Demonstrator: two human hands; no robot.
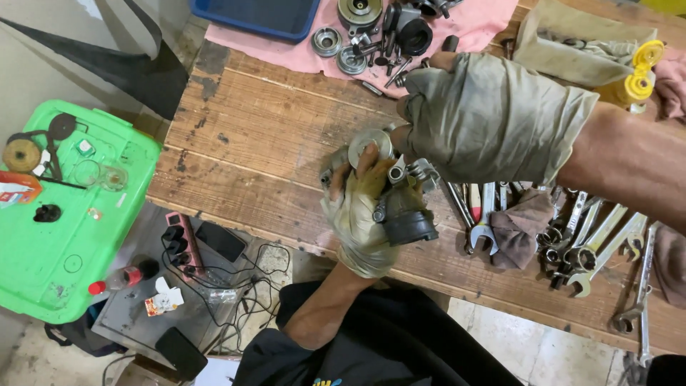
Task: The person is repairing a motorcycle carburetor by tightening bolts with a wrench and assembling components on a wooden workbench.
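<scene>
Head view: the left hand (361, 214), in a soiled glove, has its fingers (371, 161) curled tight around a metal engine part (400, 200) with a black rubber sleeve at its lower end, held just above the wooden tabletop (271, 143) near its front edge; the right hand (493, 118), also gloved, reaches in from the right and meets the same part at its top, by a round silver disc (370, 143); its fingers are hidden under the glove's back, so how far they close cannot be told. Just right of the part a row of spanners (586, 243) lies on the boards, with a brown rag (518, 225) among them. At the far edge a pink cloth (400, 36) carries bearings and small metal pieces; a blue tray (261, 14) sits beside it, its contents not visible. A yellow squeeze bottle (636, 82) lies at upper right. Left of the tabletop, a green plastic lid (64, 236) holds small oddments, an orange-and-white packet (16, 189) at its left edge.
</scene>
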